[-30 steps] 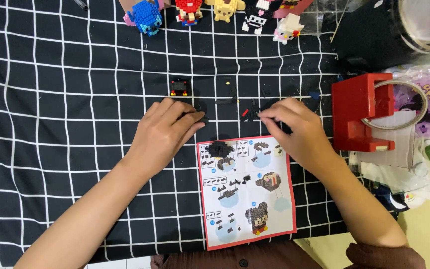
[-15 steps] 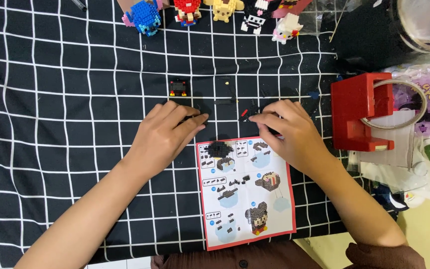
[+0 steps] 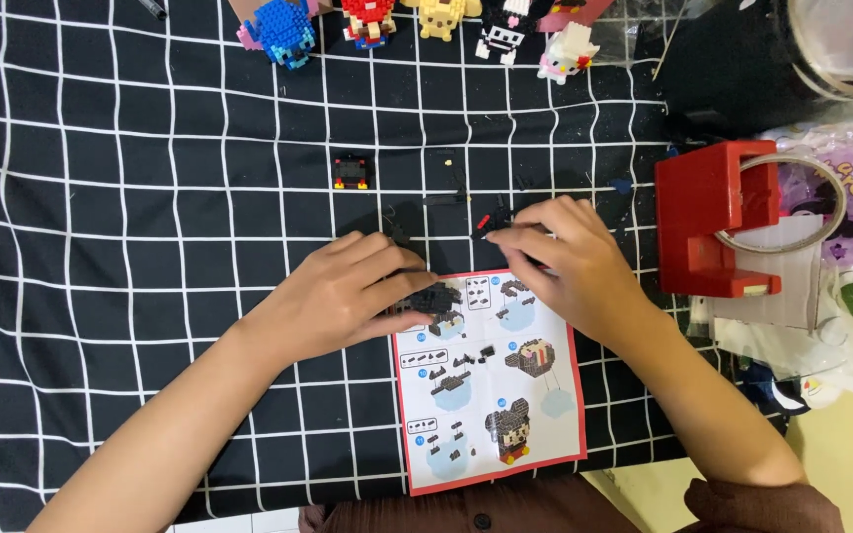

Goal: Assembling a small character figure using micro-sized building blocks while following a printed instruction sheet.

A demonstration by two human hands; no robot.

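I note left hand point(image 3: 348, 296) pinching small black brick assembly point(image 3: 433, 298) at top edge of red-bordered paper instruction sheet point(image 3: 491, 380); right hand point(image 3: 560, 259) fingertips pressed together on tiny black piece point(image 3: 494, 229).

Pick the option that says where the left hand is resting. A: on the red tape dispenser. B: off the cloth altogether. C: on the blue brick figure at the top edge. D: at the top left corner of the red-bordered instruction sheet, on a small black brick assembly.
D: the left hand lies at the instruction sheet's top left corner, fingers on a small black brick assembly.
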